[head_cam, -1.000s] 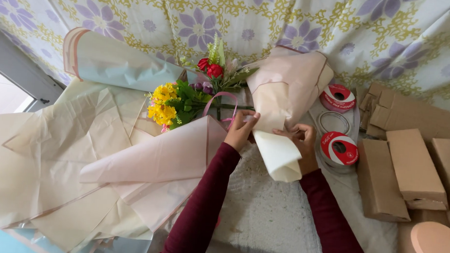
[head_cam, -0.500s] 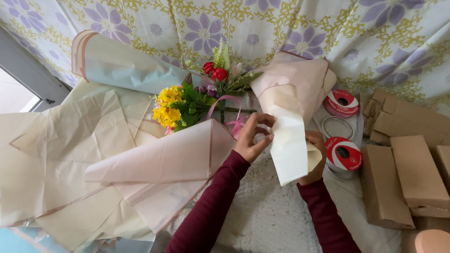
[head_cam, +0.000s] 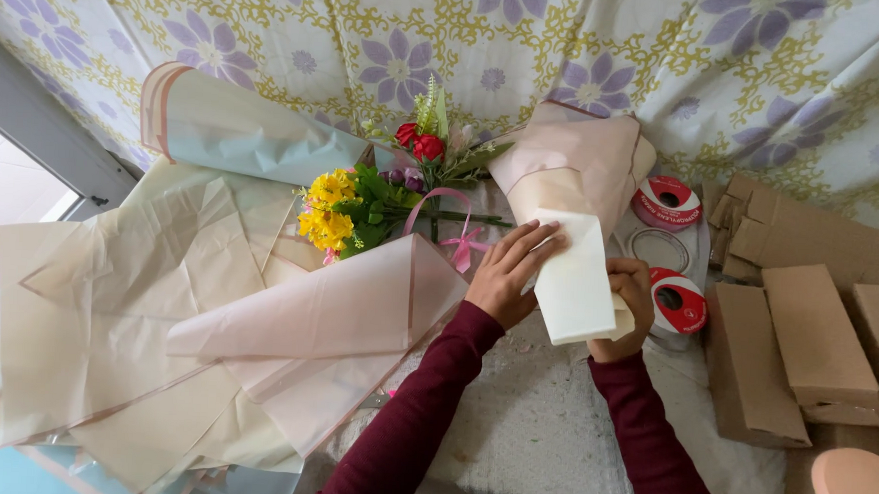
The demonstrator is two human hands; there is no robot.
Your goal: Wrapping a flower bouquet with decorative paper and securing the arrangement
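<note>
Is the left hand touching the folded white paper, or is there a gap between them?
Touching. The head view shows the left hand with its fingers lying flat on the top edge of the folded white paper, with no gap.

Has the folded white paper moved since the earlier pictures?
Yes. The folded white paper now stands upright between both hands, raised toward the pink-wrapped bouquet; earlier it hung lower, near the red ribbon spool.

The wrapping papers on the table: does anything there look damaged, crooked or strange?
Nothing looks damaged. The cream wrapping sheets at the left are creased and overlap untidily, hanging past the table edge. The folded white paper between the left hand and right hand looks neat.
</note>
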